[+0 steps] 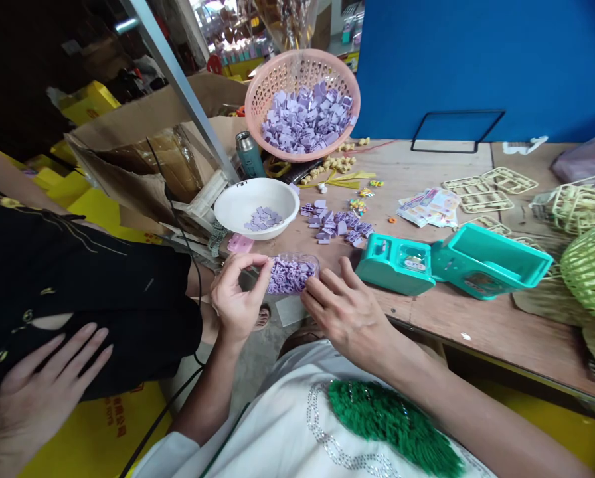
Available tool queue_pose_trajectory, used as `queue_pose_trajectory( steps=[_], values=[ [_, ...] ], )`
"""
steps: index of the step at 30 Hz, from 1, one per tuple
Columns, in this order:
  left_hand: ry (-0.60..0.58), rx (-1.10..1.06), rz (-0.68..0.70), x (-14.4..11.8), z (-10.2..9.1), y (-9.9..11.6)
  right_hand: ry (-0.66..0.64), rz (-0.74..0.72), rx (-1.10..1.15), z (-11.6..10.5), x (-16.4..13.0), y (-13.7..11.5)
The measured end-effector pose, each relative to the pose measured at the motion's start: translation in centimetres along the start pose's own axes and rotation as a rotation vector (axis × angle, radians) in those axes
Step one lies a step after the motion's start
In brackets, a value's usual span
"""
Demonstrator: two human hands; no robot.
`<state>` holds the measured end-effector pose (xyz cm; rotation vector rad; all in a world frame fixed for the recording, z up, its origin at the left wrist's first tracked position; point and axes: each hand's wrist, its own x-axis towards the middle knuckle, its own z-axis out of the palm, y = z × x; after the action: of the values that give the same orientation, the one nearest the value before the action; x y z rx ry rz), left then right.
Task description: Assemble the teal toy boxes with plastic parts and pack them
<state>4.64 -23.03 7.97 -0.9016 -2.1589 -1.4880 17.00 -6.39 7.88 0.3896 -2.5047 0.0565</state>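
The left hand (235, 299) pinches the clear bag of purple pieces (291, 273) at the bench (477, 325) edge; the right hand (344, 309) lies beside it, fingers loosely open and touching. Sitting at the edge, the open bag could tip and spill pieces to the floor.

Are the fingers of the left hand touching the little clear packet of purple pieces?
Touching. The head view shows the left hand pinching the left end of the clear packet between its fingertips, with no gap.
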Motion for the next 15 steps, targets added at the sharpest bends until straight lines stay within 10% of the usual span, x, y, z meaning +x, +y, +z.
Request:
queue_pose_trajectory(
  steps=[8,15],
  values=[
    [-0.004,0.084,0.211,0.24,-0.33,0.11,0.005,-0.005,-0.010,-0.11,0.04,-0.20],
    [0.003,0.004,0.039,-0.25,0.04,-0.36,-0.012,0.005,0.006,-0.08,-0.11,-0.38]
  ],
)
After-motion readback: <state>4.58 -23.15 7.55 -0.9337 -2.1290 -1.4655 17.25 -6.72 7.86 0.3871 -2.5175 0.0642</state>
